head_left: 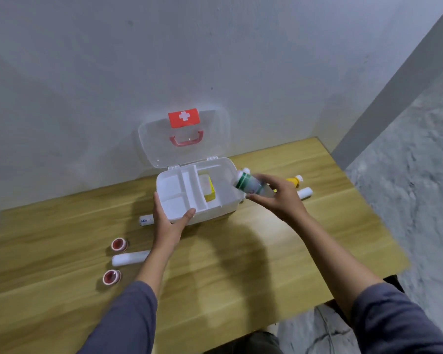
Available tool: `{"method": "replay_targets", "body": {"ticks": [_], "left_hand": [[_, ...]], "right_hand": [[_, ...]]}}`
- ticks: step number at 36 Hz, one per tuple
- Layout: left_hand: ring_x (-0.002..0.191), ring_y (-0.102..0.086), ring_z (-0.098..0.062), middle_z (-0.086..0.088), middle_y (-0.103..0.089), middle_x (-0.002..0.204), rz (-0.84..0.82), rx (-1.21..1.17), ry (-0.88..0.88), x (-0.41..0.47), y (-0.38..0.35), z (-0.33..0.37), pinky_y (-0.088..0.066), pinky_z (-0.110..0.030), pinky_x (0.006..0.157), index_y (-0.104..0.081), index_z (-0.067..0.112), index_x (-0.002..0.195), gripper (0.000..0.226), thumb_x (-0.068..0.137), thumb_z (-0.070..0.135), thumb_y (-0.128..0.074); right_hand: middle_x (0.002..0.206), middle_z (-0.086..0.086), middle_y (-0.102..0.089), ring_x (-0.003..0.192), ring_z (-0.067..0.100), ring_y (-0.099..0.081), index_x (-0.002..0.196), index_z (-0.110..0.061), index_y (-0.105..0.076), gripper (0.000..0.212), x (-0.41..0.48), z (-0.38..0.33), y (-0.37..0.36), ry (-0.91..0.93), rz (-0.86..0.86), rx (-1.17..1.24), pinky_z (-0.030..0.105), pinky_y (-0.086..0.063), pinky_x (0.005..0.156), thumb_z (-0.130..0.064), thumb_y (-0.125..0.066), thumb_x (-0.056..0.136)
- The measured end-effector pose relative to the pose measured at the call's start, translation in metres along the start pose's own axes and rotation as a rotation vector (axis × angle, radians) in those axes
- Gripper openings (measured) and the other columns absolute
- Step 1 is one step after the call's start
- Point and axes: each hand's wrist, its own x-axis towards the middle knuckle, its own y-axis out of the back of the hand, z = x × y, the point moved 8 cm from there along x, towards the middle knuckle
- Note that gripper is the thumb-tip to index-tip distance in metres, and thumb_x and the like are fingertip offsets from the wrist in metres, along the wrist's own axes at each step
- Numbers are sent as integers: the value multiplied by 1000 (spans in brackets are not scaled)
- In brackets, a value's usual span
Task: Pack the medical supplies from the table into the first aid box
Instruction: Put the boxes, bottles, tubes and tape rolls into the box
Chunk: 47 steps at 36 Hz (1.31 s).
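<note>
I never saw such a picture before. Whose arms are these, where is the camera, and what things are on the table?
There is one picture, from a camera worn on a person's head, looking down at their own bare hands. The left hand steadies the open first aid box on the wooden table. The right hand holds a green-banded bottle over the box. A yellow package already lies inside. Still on the table: two red tape rolls, white bandage rolls, a white tube and a yellow bottle.
</note>
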Motion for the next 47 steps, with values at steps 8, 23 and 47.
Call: {"method": "replay_targets", "body": {"ticks": [8, 23, 47], "left_hand": [[143, -10, -13, 5, -5, 158, -6, -5, 13, 0, 0, 1, -18, -34, 113, 2, 27, 148, 107, 74, 30, -76], [131, -29, -4, 13, -28, 146, 20, -64, -18, 0, 0, 8, -29, -23, 102, -12, 25, 148, 100, 73, 20, -78], [140, -23, -11, 6, -23, 155, 37, -62, 30, 0, 2, -2, -25, -42, 115, -12, 33, 147, 109, 63, 44, -82]], "right_hand": [[101, 12, -63, 93, 27, -55, 110, -20, -64, 48, 35, -46, -50, 18, -328, -513, 34, -49, 71, -36, -76, 67], [91, 12, -63, 84, 30, -58, 95, -6, -62, 21, 47, -59, -103, 156, -447, -492, 33, -45, 66, -17, -65, 77], [122, 1, -60, 116, 21, -51, 117, -22, -59, 46, 70, 102, -4, -82, -459, -486, 20, -33, 84, -20, -71, 73]]}}
